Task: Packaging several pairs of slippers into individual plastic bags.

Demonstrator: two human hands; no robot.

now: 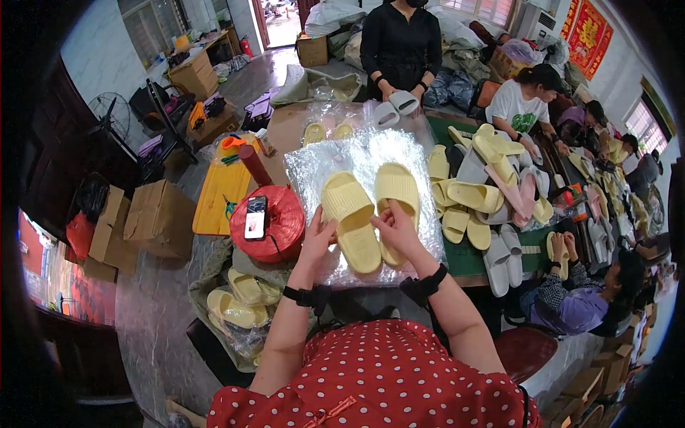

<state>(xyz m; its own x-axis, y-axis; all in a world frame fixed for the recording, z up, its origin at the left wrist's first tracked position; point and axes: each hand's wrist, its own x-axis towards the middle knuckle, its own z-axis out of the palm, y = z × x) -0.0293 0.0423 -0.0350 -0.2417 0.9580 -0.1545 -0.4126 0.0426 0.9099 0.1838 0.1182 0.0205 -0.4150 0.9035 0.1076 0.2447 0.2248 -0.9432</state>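
Pair of yellow slippers (371,214) sits side by side on the clear plastic bag (314,167) on the bench (285,132), left hand (317,239) and right hand (396,228) resting loose-fingered on the heels, nothing clamped, so bagging isn't done yet, and a big slipper pile (485,192) waits.

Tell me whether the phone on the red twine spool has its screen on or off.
On. The phone lies face up on the red twine spool, and its screen glows bright against its dark frame. What it displays is too small to tell.
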